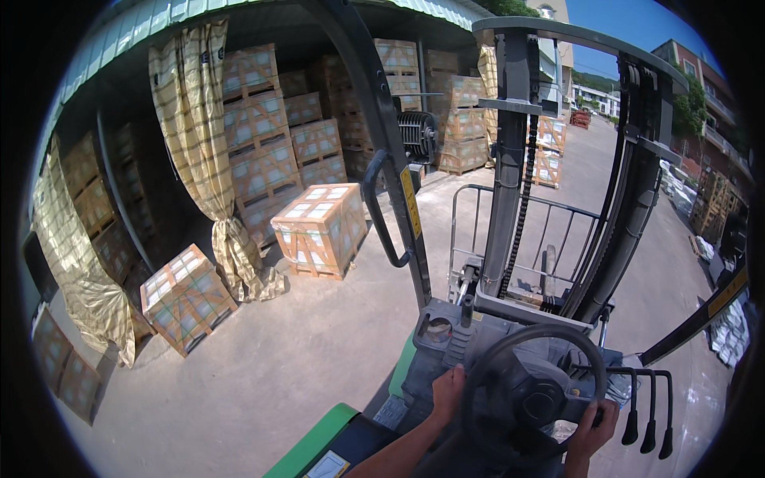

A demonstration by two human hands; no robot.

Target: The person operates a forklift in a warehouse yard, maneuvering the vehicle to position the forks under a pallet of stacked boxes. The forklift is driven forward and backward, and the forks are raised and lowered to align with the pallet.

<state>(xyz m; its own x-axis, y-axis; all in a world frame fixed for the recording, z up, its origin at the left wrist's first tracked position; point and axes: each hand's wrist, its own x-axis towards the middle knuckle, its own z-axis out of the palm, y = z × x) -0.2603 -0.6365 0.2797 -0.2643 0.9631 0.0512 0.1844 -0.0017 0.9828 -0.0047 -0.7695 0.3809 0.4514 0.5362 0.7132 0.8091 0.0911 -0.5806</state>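
Note:
A black forklift steering wheel stands before me. My right hand grips its rim at the lower right. At the rim's left side is my left hand, fingers curled; its fingertips are hidden, so I cannot tell whether it holds the rim or something behind it. Just right of the wheel hang several black control levers. On the dashboard's left, a lever with a ribbed boot rises beside a cup recess. The dark mast with its lift chain stands ahead.
Two wooden crates sit on the concrete ground to the left. Stacked crates fill an open shed behind tied tarpaulin curtains. A load backrest is beyond the mast. Pallets line the right side.

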